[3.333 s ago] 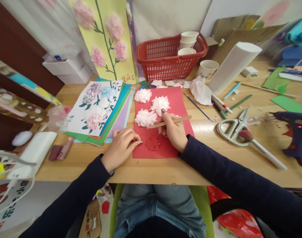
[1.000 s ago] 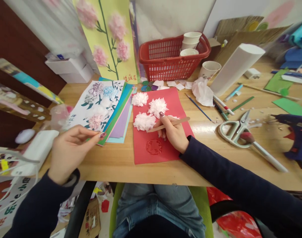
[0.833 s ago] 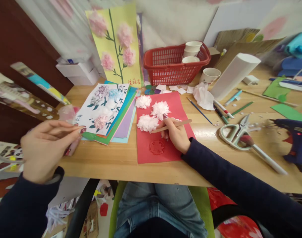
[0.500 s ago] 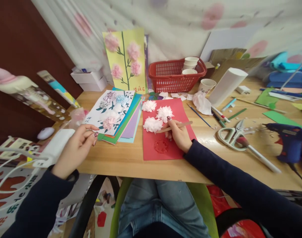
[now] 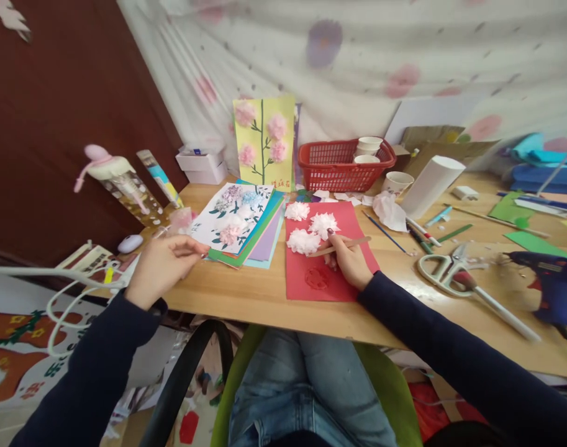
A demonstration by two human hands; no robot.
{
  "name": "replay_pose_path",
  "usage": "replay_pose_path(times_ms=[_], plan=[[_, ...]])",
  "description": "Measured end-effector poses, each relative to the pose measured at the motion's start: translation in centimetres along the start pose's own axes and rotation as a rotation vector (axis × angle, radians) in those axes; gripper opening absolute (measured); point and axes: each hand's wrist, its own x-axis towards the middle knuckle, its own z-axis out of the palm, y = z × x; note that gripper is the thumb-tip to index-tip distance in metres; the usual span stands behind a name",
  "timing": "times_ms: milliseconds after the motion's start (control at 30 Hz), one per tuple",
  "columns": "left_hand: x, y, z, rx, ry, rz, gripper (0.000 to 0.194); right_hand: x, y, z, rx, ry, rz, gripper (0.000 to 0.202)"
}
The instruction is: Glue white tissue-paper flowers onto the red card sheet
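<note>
My right hand (image 5: 351,266) grips a flat wooden craft stick (image 5: 362,241) over a red sheet of paper (image 5: 363,231). On the sheet's far half sit three ruffled white paper flowers: one at the back left (image 5: 297,211), one by my fingertips (image 5: 323,225) and one at the front left (image 5: 302,242). A ring of shiny, glue-like lines (image 5: 317,279) marks the bare red nearer me. My left hand (image 5: 166,267) hovers beside the front left corner of a stack of coloured sheets, thumb and fingers pressed together. Whatever they pinch, if anything, is too small to make out.
A white flower picture (image 5: 208,214) tops the stack. Behind stand a yellow flower picture (image 5: 253,136) and a red basket (image 5: 330,167) with paper cups. To the right lie scissors (image 5: 439,273), a paintbrush (image 5: 385,233) and a blue glue gun (image 5: 556,279). A bottle (image 5: 129,186) stands left.
The camera view has tilted up and turned left, so the table's things appear farther right. Both hands keep nearly the same places over the table, and the stick stays in my right hand.
</note>
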Motion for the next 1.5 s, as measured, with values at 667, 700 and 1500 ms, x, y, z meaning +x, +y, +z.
replay_pose_path(times_ms=[667, 700, 1500], plan=[[1.4, 0.0, 2.5, -1.011, -0.115, -0.13, 0.028, -1.7, -3.5, -4.1, 0.128, -0.079, -0.008, 0.052], [1.7, -0.1, 2.9, -1.016, -0.118, -0.133, 0.028, -1.6, -3.5, -4.1, 0.12, -0.072, -0.007, 0.052], [14.3, -3.6, 6.2, -0.07, 0.138, -0.14, 0.02, 0.1, -2.2, -6.6, -0.025, 0.126, -0.042, 0.061]])
